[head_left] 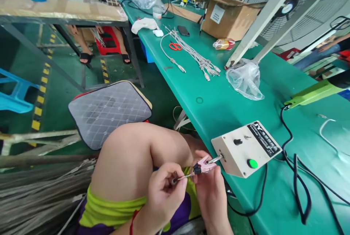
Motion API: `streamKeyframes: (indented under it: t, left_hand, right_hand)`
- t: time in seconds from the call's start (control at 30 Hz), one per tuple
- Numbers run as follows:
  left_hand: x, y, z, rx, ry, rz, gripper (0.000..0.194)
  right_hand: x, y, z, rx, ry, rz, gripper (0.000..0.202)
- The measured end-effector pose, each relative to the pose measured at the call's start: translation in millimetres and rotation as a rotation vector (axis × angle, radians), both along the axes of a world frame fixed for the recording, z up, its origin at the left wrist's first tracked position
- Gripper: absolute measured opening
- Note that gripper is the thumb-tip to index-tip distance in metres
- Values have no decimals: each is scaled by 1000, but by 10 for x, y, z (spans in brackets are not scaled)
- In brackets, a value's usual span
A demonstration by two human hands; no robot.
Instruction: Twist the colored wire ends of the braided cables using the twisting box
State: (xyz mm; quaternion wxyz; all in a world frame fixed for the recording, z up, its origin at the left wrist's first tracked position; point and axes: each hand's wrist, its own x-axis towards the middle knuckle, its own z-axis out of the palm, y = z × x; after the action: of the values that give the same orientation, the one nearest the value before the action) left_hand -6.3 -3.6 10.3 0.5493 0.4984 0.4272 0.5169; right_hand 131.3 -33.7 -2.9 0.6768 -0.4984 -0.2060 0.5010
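My left hand [166,187] is closed in a pinch on a thin cable, whose fine wire end points right toward a small pink clip [204,165]. The clip has a dark part at its left end and sits at the tip of a metal shaft [216,159]. That shaft comes out of the side of a beige control box [237,154] with a black knob, a small switch and a lit green button. Around the clip, my right hand [210,187] is closed, thumb in front and fingers behind; its exact grip is partly hidden.
On the green table [188,85] lie a bundle of grey USB cables [194,52], orange-handled scissors [175,46], a plastic bag [246,78] and a cardboard box [229,16]. Black cords [296,187] run along the right. A padded stool [109,111] stands left; a co-worker's legs show beyond.
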Motion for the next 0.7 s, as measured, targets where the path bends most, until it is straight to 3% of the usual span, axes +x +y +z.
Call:
streamKeyframes:
  t: [0.13,0.27,0.4,0.53,0.7]
  left_hand:
    - [36,67,83,-40,-22,-7,27]
    - [33,86,103,21,-4,4,22]
    - [44,72,29,104,7,-15,13]
    - [66,48,-35,135,-14,-39,15]
    - [74,69,36,165,-24,-79,18]
  right_hand:
    - [13,90,55,55,270,37,45]
    - [-31,55,132,39,288,8,46]
    - [-39,19,192,12,267,21,55]
    - [-30,20,213,38,191,44,41]
    - [-30,7,213,30,197,4,33]
